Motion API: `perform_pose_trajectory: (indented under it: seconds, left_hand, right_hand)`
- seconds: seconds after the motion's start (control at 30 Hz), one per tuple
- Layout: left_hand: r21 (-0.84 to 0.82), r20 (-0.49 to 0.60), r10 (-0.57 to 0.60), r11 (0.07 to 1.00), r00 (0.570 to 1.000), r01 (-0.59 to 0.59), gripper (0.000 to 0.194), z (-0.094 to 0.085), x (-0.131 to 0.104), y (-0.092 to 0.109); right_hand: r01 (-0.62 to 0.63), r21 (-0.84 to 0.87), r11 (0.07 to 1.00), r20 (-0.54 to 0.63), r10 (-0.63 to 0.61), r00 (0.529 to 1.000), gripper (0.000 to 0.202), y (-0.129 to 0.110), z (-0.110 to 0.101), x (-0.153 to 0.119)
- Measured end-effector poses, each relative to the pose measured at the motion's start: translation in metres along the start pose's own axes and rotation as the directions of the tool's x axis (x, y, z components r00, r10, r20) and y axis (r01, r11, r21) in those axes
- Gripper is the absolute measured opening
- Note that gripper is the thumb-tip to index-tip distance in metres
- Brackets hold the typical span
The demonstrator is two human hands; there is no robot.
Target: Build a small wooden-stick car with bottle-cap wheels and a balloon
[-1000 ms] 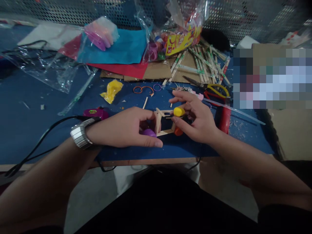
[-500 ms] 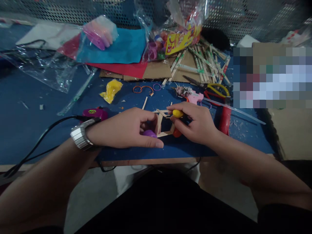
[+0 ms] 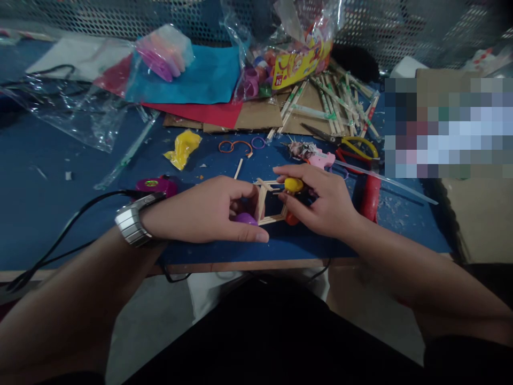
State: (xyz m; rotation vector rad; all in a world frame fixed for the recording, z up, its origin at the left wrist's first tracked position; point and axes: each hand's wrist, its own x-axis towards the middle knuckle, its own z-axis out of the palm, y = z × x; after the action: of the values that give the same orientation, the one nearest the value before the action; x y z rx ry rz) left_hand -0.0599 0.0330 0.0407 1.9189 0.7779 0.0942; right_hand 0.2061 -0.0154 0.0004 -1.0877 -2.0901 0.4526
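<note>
A small frame of bare wooden sticks (image 3: 273,219) sits between my hands near the table's front edge. My left hand (image 3: 218,211) curls round its left side, thumb stretched along the front. A purple round plastic piece (image 3: 246,218) shows between that thumb and the fingers. My right hand (image 3: 320,199) is at the frame's right end, its thumb and forefinger around a yellow rounded piece (image 3: 294,185). Below the right thumb an orange-red rounded piece (image 3: 292,218) partly shows by the frame. How these pieces join the sticks is hidden.
Behind lie a pink glue gun (image 3: 320,159), yellow-and-red-handled pliers (image 3: 358,144), a yellow wrapper (image 3: 183,148) and coloured rings (image 3: 232,146). Bundled chopsticks (image 3: 332,107), blue sheet material (image 3: 200,75) and a toy bag (image 3: 296,64) stand further back. A purple device (image 3: 156,185) has a black cable.
My right forefinger and thumb have spread slightly and shifted a little around the yellow piece. My left hand and the stick frame have stayed nearly still.
</note>
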Motion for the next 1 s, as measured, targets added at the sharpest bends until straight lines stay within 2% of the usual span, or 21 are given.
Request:
perform_pose_trajectory:
  seconds: [0.17, 0.37, 0.6, 0.87, 1.0]
  left_hand:
    - [-0.006, 0.014, -0.009, 1.000, 1.000, 0.009, 0.030, -0.0005, 0.0000, -0.0009]
    - [-0.019, 0.022, -0.006, 1.000, 1.000, 0.006, 0.028, -0.0005, -0.0001, -0.0025]
    - [-0.043, -0.011, 0.035, 0.998, 0.999, -0.036, 0.027, 0.0006, 0.0002, -0.0036]
    - [-0.062, -0.018, 0.063, 0.996, 0.998, -0.064, 0.025, 0.0017, 0.0013, -0.0037]
    - [-0.053, -0.026, 0.059, 0.997, 0.998, -0.060, 0.029, 0.0013, 0.0004, -0.0051]
  right_hand:
    - [-0.001, -0.005, 1.000, 0.007, 0.001, 1.000, 0.026, 0.0014, 0.0007, 0.0004]
    - [0.003, -0.009, 1.000, 0.009, -0.003, 1.000, 0.024, 0.0016, 0.0014, 0.0001]
    - [-0.004, -0.053, 0.999, -0.003, 0.003, 1.000, 0.044, 0.0012, 0.0002, -0.0014]
    - [-0.026, -0.060, 0.998, 0.028, 0.028, 0.999, 0.035, 0.0029, -0.0003, -0.0012]
    - [-0.068, -0.018, 0.997, 0.014, 0.069, 0.998, 0.046, 0.0003, -0.0009, -0.0018]
